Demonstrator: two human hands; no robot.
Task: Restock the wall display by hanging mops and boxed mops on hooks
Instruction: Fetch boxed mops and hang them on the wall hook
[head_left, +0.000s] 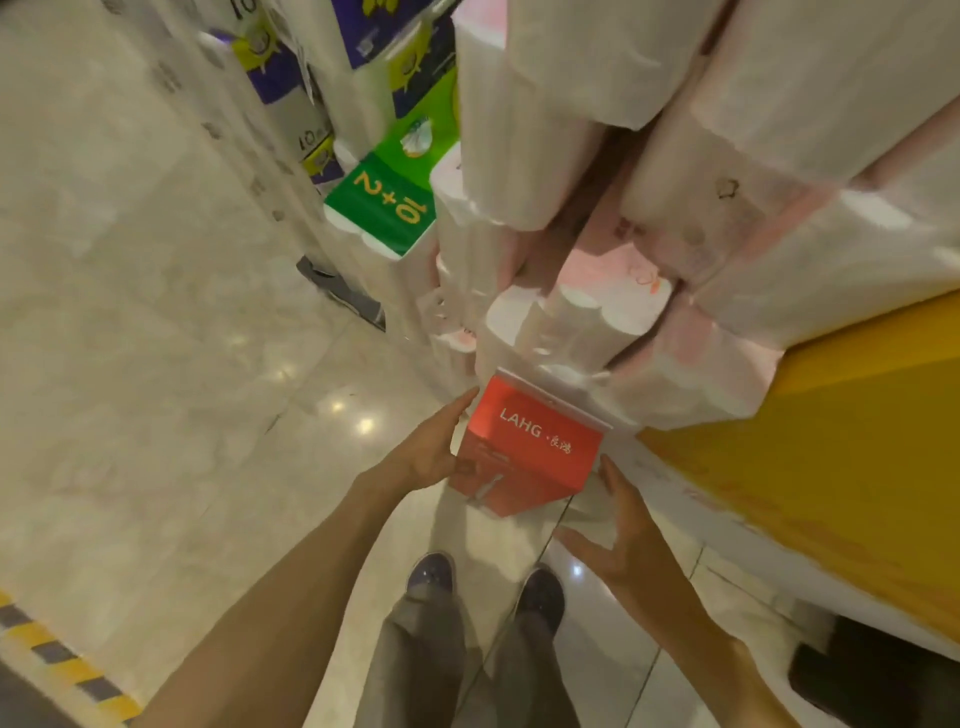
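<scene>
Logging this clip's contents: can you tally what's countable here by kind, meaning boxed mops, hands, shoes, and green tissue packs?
Red boxed mop: 1
Hands: 2, the left hand on the box's left side and the right hand open beside its lower right
Shoes: 2, left and right
Green "10+2" tissue pack: 1
Total: 6

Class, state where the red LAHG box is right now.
Head view, centre: the red LAHG box sits between the left hand and right hand, below the stacked tissue-roll packs.
</scene>
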